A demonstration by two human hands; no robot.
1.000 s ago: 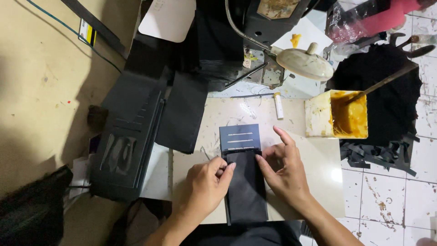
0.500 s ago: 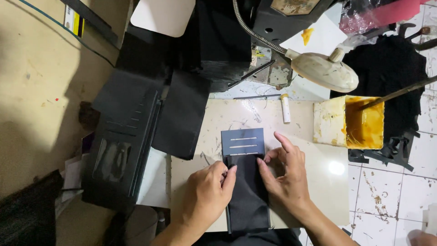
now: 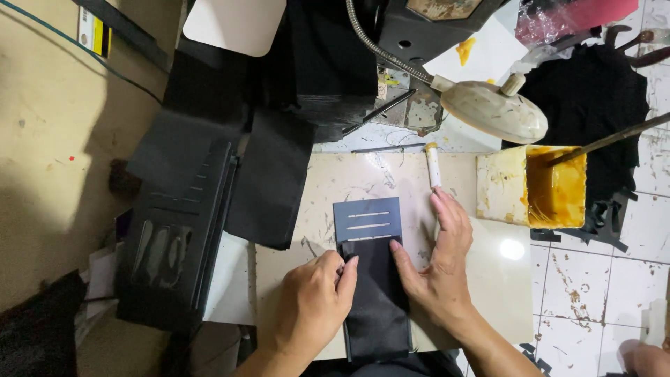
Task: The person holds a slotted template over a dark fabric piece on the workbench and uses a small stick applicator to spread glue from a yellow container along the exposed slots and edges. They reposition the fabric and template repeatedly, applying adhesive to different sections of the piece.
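Note:
On the pale work slab (image 3: 488,293) lies a long black leather strip (image 3: 377,300), its far end meeting a dark blue-grey panel (image 3: 367,219) with two pale slits. My left hand (image 3: 312,301) rests curled against the strip's left edge, thumb and forefinger pinching at its top corner. My right hand (image 3: 438,269) lies flat on the slab beside the strip's right edge, thumb touching the strip, fingers stretched toward a small white tube (image 3: 433,165).
A yellow-stained box of glue (image 3: 551,187) with a brush stands at right. A lamp head on a flexible neck (image 3: 493,110) hangs above. Stacks of black leather pieces (image 3: 209,202) fill the left side. Black scraps (image 3: 593,98) lie on the tiled floor.
The view has shifted slightly. My right hand has slid a little to the right and its fingers reach farther up the slab. My left hand stays on the strip's edge.

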